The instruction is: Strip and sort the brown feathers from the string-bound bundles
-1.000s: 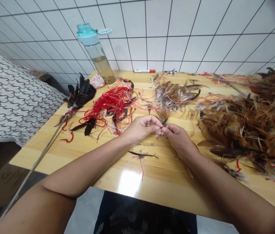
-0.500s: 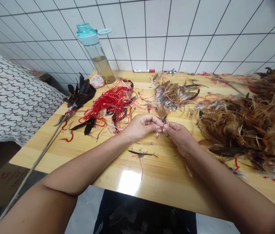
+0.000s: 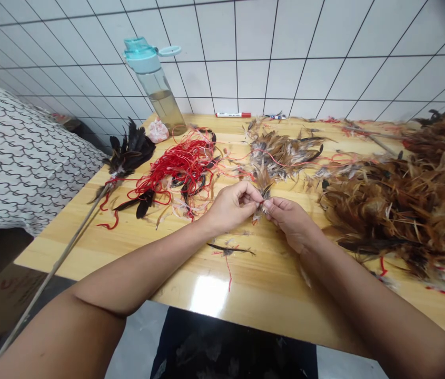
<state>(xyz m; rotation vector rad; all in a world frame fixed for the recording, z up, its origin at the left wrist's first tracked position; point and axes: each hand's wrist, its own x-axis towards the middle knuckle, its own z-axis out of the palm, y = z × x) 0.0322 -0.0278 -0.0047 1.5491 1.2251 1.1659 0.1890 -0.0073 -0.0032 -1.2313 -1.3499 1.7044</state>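
Left hand (image 3: 235, 208): clamped at the base of a brown feather bunch (image 3: 264, 182).
Right hand (image 3: 290, 217): pinching there too, fingertips beside the left's.
Bunch's place: above the wooden table (image 3: 277, 295), tips toward its back edge.

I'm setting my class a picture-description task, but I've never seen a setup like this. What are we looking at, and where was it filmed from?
There is no machine here: these are a person's two bare hands, seen by one camera worn on the head, looking forward and down.

The right hand pinches a small brown feather tuft at its base. Beside it, the left hand pinches what looks like red thread.

On the wooden table lie a tangle of red string, a large brown feather pile and a red-capped marker. A water bottle stands at the back, and black feathers are at the end of a long stick.
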